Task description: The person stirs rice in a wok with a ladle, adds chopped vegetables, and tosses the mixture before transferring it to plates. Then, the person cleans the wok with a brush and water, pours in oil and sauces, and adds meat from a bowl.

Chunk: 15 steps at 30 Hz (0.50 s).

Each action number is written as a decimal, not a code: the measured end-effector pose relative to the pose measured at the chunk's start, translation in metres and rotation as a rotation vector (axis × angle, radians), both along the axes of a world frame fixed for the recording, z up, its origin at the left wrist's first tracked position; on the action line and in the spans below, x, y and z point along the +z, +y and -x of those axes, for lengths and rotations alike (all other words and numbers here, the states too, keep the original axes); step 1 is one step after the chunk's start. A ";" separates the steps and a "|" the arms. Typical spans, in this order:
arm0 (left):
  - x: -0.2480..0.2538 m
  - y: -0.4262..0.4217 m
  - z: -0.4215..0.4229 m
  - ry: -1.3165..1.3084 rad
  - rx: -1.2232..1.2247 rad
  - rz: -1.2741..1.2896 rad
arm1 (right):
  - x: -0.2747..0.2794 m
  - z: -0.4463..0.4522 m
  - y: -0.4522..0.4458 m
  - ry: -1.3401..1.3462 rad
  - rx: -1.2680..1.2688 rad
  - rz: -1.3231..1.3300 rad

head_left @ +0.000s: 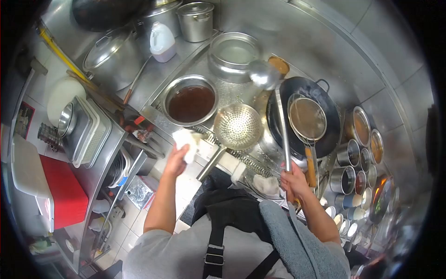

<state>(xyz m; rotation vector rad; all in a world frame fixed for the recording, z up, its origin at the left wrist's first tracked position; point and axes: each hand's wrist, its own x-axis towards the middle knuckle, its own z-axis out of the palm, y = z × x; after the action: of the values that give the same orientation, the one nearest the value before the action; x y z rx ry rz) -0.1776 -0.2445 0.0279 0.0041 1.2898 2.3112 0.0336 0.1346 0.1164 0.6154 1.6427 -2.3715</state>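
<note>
My left hand [176, 160] grips a folded white cloth [186, 143], held out in front of the counter's edge. My right hand [296, 182] is wrapped round the long metal handle of a ladle [282, 123], whose round bowl is raised over the back of the stove. Under that handle sits a black wok [302, 88] with a fine mesh strainer [307, 118] across it, its wooden grip pointing towards me. Between my hands lies a perforated skimmer [238, 126]. A metal bowl [166, 100] of dark brown liquid stands beyond the cloth.
A pot of pale liquid [234, 49] stands at the back. On the right are several seasoning containers [343, 180], with flames [382, 183] near them. A plastic jug [162, 42] and lidded pots [195, 22] stand back left. A shelf [100, 181] with trays runs along my left.
</note>
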 end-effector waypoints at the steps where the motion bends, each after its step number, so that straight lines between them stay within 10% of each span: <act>1: -0.006 -0.026 0.014 -0.025 0.009 0.011 | -0.016 0.023 -0.001 -0.053 0.029 -0.085; 9: -0.079 -0.038 0.103 -0.247 0.323 0.533 | -0.092 0.186 -0.023 -0.223 0.230 -0.745; 11: -0.109 -0.020 0.128 -0.279 0.306 0.594 | -0.123 0.208 -0.023 -0.074 0.279 -1.313; 15: -0.122 0.022 0.147 -0.095 0.468 0.668 | -0.124 0.234 -0.062 -0.242 0.343 -1.329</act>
<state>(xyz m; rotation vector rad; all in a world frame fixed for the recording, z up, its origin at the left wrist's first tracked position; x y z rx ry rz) -0.3242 -0.2225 -0.0942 -0.6824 2.1179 2.0614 -0.2003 0.0728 -0.0080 0.6360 2.7150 -0.6846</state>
